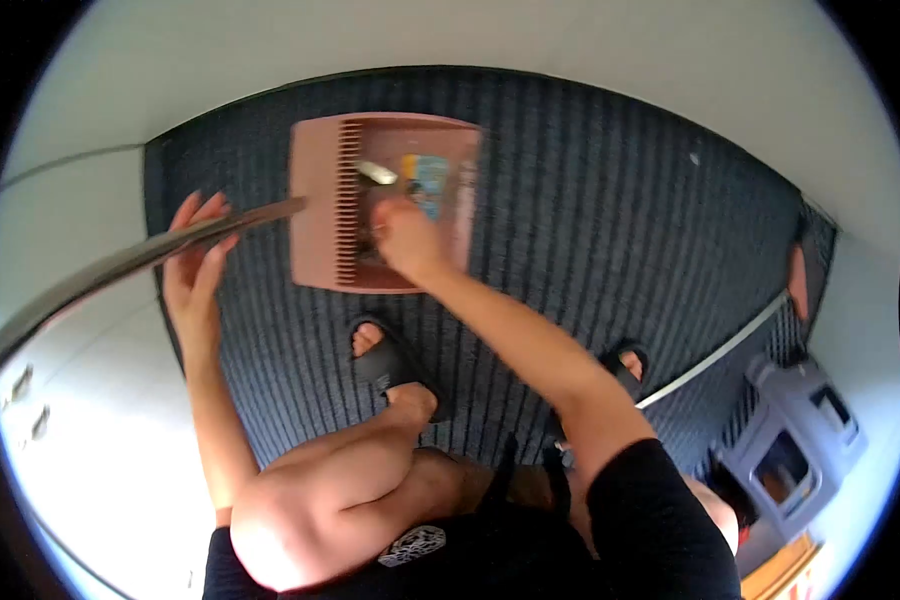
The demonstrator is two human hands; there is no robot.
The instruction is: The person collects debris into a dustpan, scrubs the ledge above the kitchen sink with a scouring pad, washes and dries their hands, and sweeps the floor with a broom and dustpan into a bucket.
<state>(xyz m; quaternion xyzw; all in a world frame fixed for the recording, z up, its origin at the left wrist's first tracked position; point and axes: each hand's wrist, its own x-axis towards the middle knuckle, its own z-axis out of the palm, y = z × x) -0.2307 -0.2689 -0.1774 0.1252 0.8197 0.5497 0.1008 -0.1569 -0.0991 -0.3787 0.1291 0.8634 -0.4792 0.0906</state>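
A pink dustpan (315,160) with a row of comb teeth lies on the dark ribbed mat, its long metal handle (130,258) rising toward the left. My left hand (198,275) is around that handle, thumb and fingers on either side of it. Down inside the pan is my right hand (407,238), its fingers curled in; what they hold, if anything, is hidden. Just beyond it are a blue and yellow wrapper (430,175) and a small whitish piece (377,173). Dark debris shows near the teeth.
Ribbed mat (570,220) covers the floor between pale walls. My sandalled feet stand near the pan. At the right lie a white pole (715,352), a pink piece (798,283) by the wall, and a grey-lilac plastic item with openings (800,440).
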